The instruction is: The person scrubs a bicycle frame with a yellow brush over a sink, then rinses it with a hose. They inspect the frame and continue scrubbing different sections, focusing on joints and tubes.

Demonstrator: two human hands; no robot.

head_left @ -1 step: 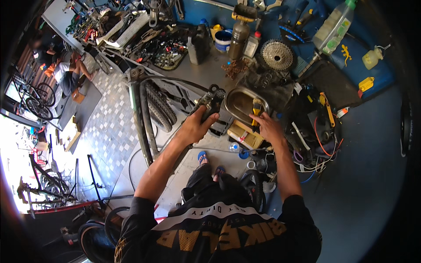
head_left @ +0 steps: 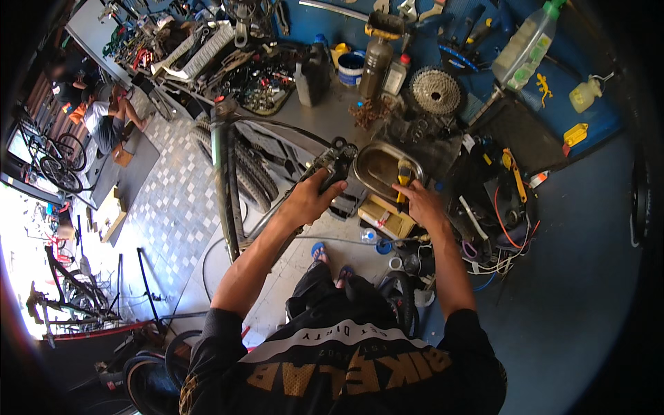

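Observation:
My left hand (head_left: 309, 200) is closed around a black bicycle derailleur (head_left: 339, 158), held just left of an oval metal pan (head_left: 366, 153). A brush (head_left: 403, 181) with a yellow and black handle is gripped in my right hand (head_left: 420, 202). Its bristle end reaches over the right side of the pan, pointing away from me. The pan has brownish residue inside it. Whether the bristles touch the pan's bottom I cannot tell.
A bicycle frame (head_left: 225, 176) stands left of my left arm, with tyres (head_left: 252, 173) behind it. On the bench are a cassette (head_left: 437, 90), a dark bottle (head_left: 377, 66) and a grey jug (head_left: 312, 76). Cables (head_left: 498, 259) hang at right. A person (head_left: 104, 121) sits at far left.
Both hands keep nearly the same place and grip. The bicycle frame at left appears slightly farther right in the view.

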